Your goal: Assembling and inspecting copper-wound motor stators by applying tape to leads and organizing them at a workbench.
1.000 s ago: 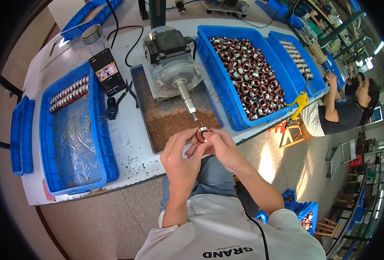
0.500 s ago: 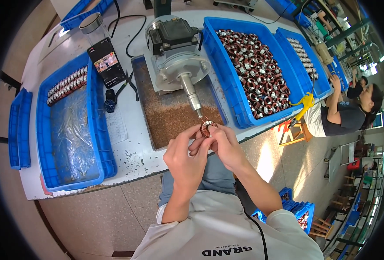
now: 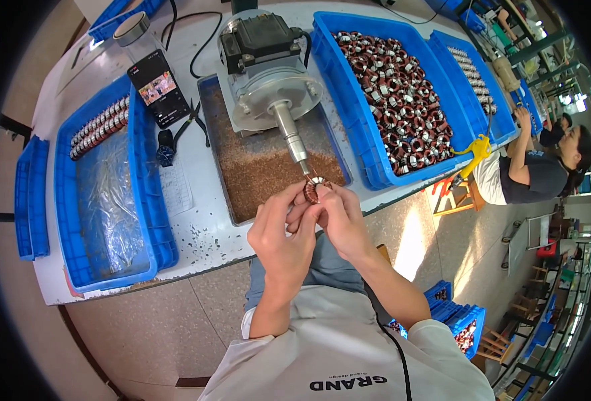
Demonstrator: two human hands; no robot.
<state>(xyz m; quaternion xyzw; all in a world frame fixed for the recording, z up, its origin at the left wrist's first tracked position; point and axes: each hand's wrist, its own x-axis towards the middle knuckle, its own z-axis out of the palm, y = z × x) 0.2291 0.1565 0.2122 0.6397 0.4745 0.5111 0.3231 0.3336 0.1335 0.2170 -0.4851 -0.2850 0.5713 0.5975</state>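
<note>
A ring-shaped toroidal coil point(image 3: 313, 190), wound with dark red wire and white at one part, is pinched between my two hands. My left hand point(image 3: 283, 222) grips it from the left with bent fingers; my right hand point(image 3: 341, 217) presses thumb and fingers on its right side. Wire ends stick up from the coil toward the tip of a metal spindle point(image 3: 289, 132). That spindle points down at me from a grey motor point(image 3: 262, 50) with a clear round guard point(image 3: 279, 99). Whether wire and tip touch, I cannot tell.
Below the motor lies a tray of copper-coloured shavings point(image 3: 269, 167). A blue crate of loose coils point(image 3: 402, 107) stands right, a blue crate point(image 3: 142, 220) with rows of coils left. Near it are a phone point(image 3: 158, 90), pliers point(image 3: 192, 123) and a watch point(image 3: 166, 148). A person point(image 3: 542, 164) sits at right.
The coil has turned slightly in my fingers and sits close below the spindle tip. The whole view has shifted a little; both hands keep their grip.
</note>
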